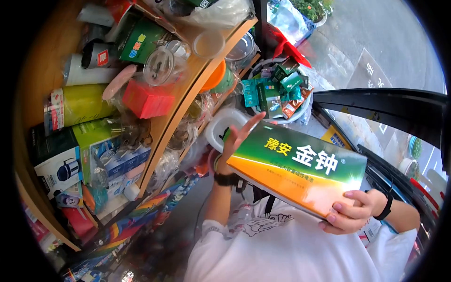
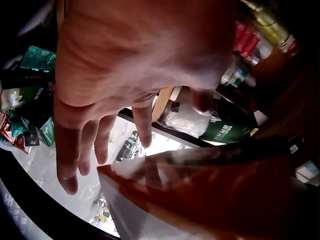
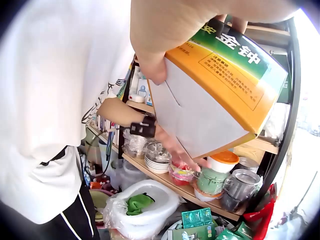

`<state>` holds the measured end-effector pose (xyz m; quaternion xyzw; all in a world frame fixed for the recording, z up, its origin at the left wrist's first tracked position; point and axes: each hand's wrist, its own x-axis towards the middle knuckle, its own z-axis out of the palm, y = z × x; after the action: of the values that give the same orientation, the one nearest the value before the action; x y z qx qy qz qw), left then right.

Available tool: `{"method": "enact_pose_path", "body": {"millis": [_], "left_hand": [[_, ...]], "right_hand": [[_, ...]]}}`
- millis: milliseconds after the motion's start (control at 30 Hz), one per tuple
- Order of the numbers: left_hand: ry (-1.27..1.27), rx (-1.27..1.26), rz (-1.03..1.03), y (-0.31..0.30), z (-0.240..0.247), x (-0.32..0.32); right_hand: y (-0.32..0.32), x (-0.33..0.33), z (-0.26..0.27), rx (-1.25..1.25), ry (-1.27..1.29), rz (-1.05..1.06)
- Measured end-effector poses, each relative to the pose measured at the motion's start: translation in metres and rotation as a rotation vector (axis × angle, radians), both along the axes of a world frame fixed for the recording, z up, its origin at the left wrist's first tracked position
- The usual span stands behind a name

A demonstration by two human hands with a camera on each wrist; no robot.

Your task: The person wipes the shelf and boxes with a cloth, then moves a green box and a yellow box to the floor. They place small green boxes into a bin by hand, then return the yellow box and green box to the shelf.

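My right hand [image 1: 354, 212] grips one end of a large green, yellow and orange cardboard box [image 1: 291, 171] with Chinese lettering, held tilted before my white shirt. In the right wrist view, the thumb [image 3: 152, 70] presses the box's plain white face, while other fingertips show past its printed edge. At the opposite end, my left hand [image 1: 235, 141] has its fingers extended, partly hidden behind the box in the head view. The left wrist view shows those fingers [image 2: 67, 155] straight and spread, pointing down beside a blurred box corner.
Wooden shelves [image 1: 188, 94] on the left carry boxes, plastic containers and wrapped goods. Beyond the box stands a tub [image 1: 305, 105] of small green packets. A white basin [image 3: 165, 200] with a green cloth sits low down. A black frame bar [image 1: 376, 98] crosses at the right.
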<state>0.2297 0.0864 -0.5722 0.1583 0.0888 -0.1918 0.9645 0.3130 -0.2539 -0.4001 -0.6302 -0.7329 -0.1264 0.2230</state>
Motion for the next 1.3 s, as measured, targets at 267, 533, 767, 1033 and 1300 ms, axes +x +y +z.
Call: {"method": "enact_pose_path", "body": {"millis": [267,533,767,1033,1300], "left_hand": [[-0.048,0.598,0.257,0.011,0.104,-0.083],[-0.091,0.730,0.453,0.009,0.148,-0.124],[-0.143,0.689,0.513,0.009,0.162,-0.138],[-0.186,0.547,0.605,0.010,0.168,-0.139],[-0.222,0.621,0.512,0.006,0.174,-0.147]], "right_hand": [[0.010,-0.010,0.005,0.027,0.141,0.050],[0.014,-0.018,0.015,0.134,0.012,0.121],[0.015,-0.032,0.042,0.134,-0.064,0.090],[0.030,-0.037,0.062,0.095,0.112,0.032],[0.050,-0.045,0.067,0.073,0.376,-0.003]]}}
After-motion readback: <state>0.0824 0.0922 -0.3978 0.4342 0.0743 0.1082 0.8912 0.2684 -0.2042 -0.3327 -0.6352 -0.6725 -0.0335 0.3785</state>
